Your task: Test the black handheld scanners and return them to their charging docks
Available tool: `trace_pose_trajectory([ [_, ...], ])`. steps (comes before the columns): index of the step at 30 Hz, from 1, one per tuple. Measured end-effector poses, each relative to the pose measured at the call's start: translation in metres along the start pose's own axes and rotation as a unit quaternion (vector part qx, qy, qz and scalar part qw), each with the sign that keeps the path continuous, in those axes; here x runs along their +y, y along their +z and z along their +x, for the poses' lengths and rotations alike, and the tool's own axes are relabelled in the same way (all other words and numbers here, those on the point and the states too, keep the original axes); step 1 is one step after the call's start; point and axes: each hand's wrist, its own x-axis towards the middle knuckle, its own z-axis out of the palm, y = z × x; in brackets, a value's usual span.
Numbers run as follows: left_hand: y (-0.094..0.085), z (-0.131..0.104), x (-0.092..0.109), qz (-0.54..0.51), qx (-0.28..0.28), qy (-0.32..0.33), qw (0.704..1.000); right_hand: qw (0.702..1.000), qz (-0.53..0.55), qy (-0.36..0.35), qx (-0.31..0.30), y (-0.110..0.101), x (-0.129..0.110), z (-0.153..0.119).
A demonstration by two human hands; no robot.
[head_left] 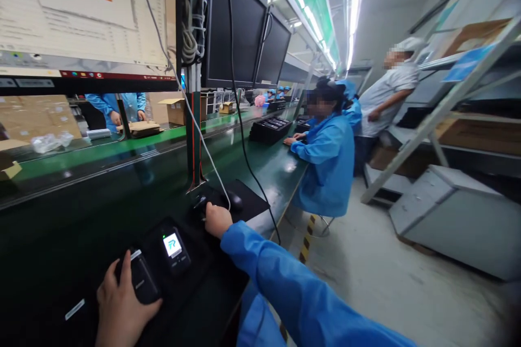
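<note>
Head view: left hand (118, 303) nearest, fingers curled loosely over a small black device (140, 279) on the bench. Just right of it, a second device (174, 249), screen lit. Right hand (217, 219), beyond, closed; grip contents cannot be told. Mouse (234, 200) just beyond its knuckles.

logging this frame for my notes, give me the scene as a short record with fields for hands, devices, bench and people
left hand: left hand rests on a small black handheld device, fingers over its near end
right hand: right hand in a blue sleeve, reaching to a dark object by the black computer mouse
second device: black device with a lit white screen, lying flat between the hands
bench: dark green conveyor bench, lit monitor above
people: seated co-worker in a blue coat; a person in white behind
</note>
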Motion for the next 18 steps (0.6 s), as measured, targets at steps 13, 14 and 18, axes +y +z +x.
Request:
trace_pose_trajectory([
  [13,-0.023,-0.010,0.024,-0.245,0.203,0.049,0.947,0.972,0.213,-0.093,0.045,-0.039,-0.015,-0.081],
  [14,-0.022,-0.011,0.024,-0.301,0.203,0.049,0.930,0.963,0.245,-0.103,0.045,-0.038,-0.018,-0.089],
  [18,-0.024,-0.010,0.020,-0.562,0.100,-0.075,0.817,0.931,0.328,-0.152,0.041,-0.038,-0.034,-0.112],
])
